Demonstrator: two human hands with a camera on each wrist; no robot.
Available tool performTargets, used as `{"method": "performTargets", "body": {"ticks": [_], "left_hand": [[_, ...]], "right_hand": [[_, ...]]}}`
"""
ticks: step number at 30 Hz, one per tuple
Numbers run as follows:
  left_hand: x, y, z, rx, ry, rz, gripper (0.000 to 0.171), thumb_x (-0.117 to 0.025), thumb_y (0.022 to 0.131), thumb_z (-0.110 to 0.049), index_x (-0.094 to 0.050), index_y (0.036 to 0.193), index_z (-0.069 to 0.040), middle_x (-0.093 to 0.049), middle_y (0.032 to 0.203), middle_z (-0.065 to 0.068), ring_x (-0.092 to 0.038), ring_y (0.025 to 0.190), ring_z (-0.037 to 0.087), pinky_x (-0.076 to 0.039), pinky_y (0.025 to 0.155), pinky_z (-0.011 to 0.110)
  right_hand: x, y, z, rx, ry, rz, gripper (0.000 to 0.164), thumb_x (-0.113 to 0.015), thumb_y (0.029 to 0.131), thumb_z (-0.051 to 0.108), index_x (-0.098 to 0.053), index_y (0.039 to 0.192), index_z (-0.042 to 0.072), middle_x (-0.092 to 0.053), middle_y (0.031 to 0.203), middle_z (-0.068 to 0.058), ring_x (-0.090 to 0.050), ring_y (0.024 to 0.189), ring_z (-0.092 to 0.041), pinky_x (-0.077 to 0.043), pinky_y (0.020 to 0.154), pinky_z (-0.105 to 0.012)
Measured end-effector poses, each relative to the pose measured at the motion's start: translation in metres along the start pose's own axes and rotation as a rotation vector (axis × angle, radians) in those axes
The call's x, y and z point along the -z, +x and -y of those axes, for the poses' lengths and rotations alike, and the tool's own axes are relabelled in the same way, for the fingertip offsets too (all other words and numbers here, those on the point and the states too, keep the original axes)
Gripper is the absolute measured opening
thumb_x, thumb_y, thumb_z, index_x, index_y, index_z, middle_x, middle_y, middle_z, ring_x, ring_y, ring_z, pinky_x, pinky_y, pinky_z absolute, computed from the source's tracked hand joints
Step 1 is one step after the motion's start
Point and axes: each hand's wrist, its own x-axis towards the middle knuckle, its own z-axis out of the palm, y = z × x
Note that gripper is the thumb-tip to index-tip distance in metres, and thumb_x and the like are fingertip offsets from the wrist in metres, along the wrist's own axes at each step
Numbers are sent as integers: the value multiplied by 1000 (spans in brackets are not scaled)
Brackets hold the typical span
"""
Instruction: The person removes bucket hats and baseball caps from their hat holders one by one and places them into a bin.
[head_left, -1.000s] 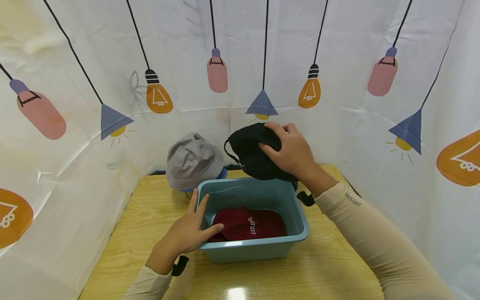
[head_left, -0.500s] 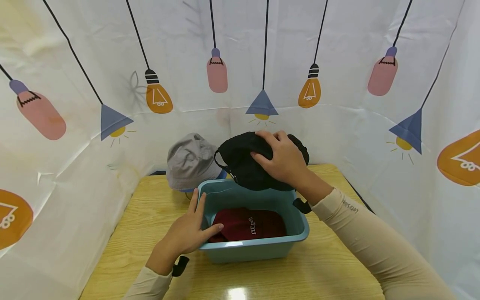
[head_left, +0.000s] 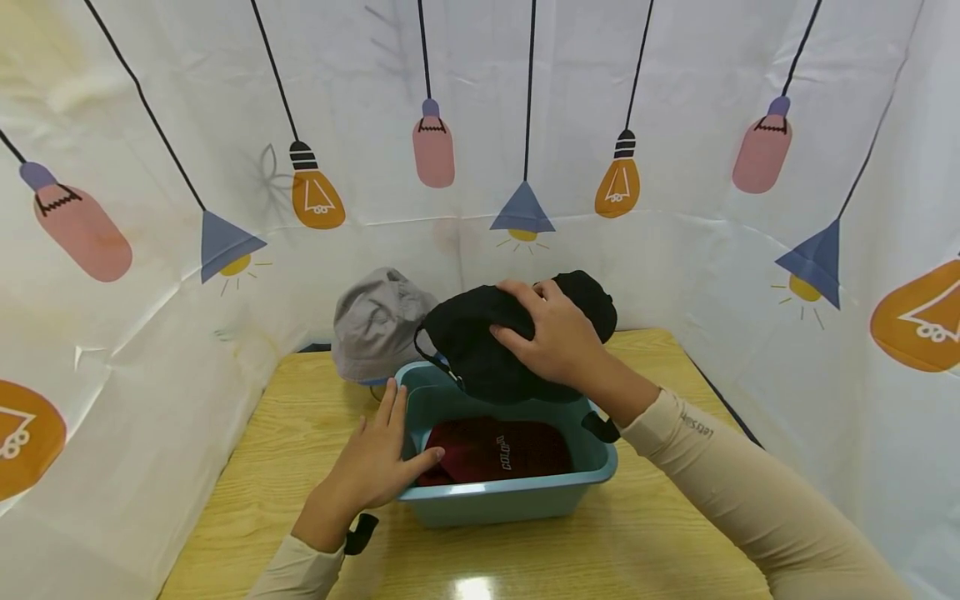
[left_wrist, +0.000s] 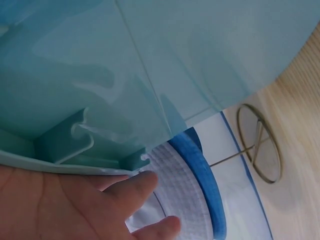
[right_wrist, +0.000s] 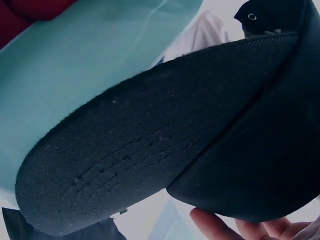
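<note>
A black baseball cap [head_left: 480, 346] hangs tilted over the back of a teal plastic basin [head_left: 510, 504]. My right hand [head_left: 551, 333] grips it from above by the crown. The right wrist view shows its stiff brim [right_wrist: 125, 130] and part of the crown, with fingertips [right_wrist: 215, 225] at the cloth's edge. A dark red cap [head_left: 487, 450] with white lettering lies on the basin's floor. My left hand [head_left: 375, 454] rests at the basin's left rim, fingers straight and thumb reaching inside. In the left wrist view, its fingertips lie just outside the basin wall [left_wrist: 150, 65].
A grey bucket hat [head_left: 382, 325] sits behind the basin's left corner, with a blue brim [left_wrist: 200, 180] under it and a wire stand [left_wrist: 257, 145] below. Another black cap [head_left: 588, 304] shows behind my right hand. A white printed curtain [head_left: 675, 267] encloses the wooden table [head_left: 292, 433].
My right hand has brought the black cap down and to the left, lower over the basin, uncovering another black cap behind it. My left hand has stayed at the rim.
</note>
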Motion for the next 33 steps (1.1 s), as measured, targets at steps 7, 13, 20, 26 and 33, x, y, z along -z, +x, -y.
{"method": "performTargets", "body": {"ticks": [7, 13, 20, 26, 33], "left_hand": [[1, -2, 0, -4, -3, -22, 116, -45, 91, -84, -12, 165, -1, -4, 174, 20, -22, 157, 42, -12, 120, 75], [1, -3, -2, 6, -6, -10, 119, -45, 89, -86, -9, 166, -1, -3, 174, 19, -18, 159, 39, -11, 121, 73], [1, -1, -4, 14, -12, -3, 125, -46, 87, -88, -1, 166, -2, -1, 174, 17, -14, 160, 36, -10, 122, 73], [2, -2, -4, 14, -4, -6, 127, -47, 86, -89, 0, 166, -2, -1, 174, 17, -13, 160, 37, -11, 121, 74], [1, -2, -3, 8, -4, -8, 126, -47, 86, -89, -2, 166, -2, -1, 174, 17, -12, 160, 37, -11, 121, 74]], "right_hand": [[-3, -7, 5, 36, 8, 53, 61, -62, 95, 61, -48, 151, 40, -57, 126, -13, -64, 104, -28, -58, 87, -51], [-8, -13, 5, 72, 10, 70, 59, -63, 95, 61, -52, 149, 39, -58, 124, -10, -64, 101, -25, -58, 83, -48], [-13, -19, 6, 135, -20, 70, 58, -66, 94, 61, -56, 146, 38, -57, 116, -6, -62, 91, -20, -57, 74, -42], [-14, -21, 12, 141, -56, 89, 58, -65, 94, 63, -56, 146, 40, -58, 116, -6, -63, 91, -20, -58, 70, -42], [-16, -26, 20, 171, -82, 85, 58, -66, 93, 63, -56, 146, 41, -57, 114, -4, -60, 84, -16, -56, 64, -35]]}}
